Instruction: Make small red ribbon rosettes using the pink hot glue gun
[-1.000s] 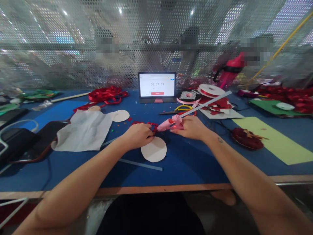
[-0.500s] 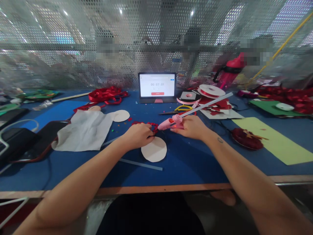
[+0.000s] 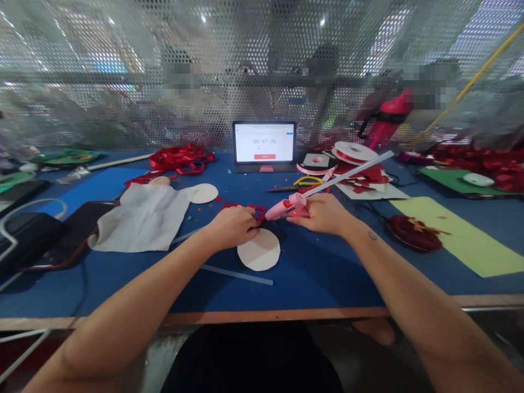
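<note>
My right hand (image 3: 326, 213) is closed on a pink glue gun (image 3: 285, 207), and a long translucent glue stick (image 3: 347, 174) juts from its back. The gun's nozzle points left, at a small red ribbon piece (image 3: 258, 212). Over that ribbon my left hand (image 3: 233, 225) lies with curled fingers pressed together on it; the fingertips are partly hidden. A white felt circle (image 3: 258, 251) rests just below my left fingers. Another glue stick (image 3: 239, 274) lies nearer the table's front edge.
Behind the hands stand a tablet (image 3: 264, 143) and yellow-handled scissors (image 3: 305, 183). Ribbon spools (image 3: 317, 161) sit back right. Grey cloth (image 3: 143, 218) and a phone (image 3: 77, 234) lie left, yellow paper (image 3: 462, 234) and a dark red pouch (image 3: 413, 232) right.
The glue gun has tilted slightly, its nozzle a little lower beside the ribbon. The tablet's timer went from 00:07:01 to 00:07:02. My left hand has hardly moved.
</note>
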A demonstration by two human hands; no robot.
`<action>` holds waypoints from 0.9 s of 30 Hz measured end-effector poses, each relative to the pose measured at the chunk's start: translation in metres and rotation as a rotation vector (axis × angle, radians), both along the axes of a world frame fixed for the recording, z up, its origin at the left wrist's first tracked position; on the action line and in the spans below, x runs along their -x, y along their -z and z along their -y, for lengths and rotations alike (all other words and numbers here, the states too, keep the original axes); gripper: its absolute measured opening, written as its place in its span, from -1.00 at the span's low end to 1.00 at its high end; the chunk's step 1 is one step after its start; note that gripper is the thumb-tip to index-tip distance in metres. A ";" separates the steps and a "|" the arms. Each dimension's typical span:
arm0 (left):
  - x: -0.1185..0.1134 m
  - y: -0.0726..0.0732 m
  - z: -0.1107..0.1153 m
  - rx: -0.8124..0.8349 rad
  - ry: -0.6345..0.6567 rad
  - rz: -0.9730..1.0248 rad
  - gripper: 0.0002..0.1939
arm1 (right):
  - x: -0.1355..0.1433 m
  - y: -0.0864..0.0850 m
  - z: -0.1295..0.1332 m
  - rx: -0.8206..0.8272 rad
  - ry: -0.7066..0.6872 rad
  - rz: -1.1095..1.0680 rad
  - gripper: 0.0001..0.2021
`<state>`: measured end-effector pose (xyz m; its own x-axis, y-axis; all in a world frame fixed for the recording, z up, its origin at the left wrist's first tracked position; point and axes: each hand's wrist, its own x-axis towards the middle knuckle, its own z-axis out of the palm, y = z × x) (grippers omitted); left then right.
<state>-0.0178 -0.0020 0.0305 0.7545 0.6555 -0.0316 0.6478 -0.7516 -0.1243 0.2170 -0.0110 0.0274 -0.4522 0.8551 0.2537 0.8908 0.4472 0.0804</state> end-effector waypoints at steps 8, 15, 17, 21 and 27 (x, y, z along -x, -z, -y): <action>0.000 0.001 0.001 0.016 -0.010 0.057 -0.71 | 0.011 -0.019 0.004 0.079 0.004 0.067 -0.60; 0.002 0.005 0.000 -0.009 0.005 0.040 -0.69 | 0.020 -0.039 0.000 0.199 0.059 0.080 -0.58; 0.002 0.005 0.000 -0.007 -0.002 0.029 -0.69 | 0.020 -0.042 -0.005 0.227 0.064 0.074 -0.57; 0.002 0.004 -0.001 -0.002 -0.003 0.027 -0.68 | 0.022 -0.046 -0.013 0.269 0.040 0.078 -0.55; 0.003 0.002 0.001 -0.003 -0.003 0.010 -0.66 | 0.031 -0.060 -0.011 0.270 0.055 0.168 -0.58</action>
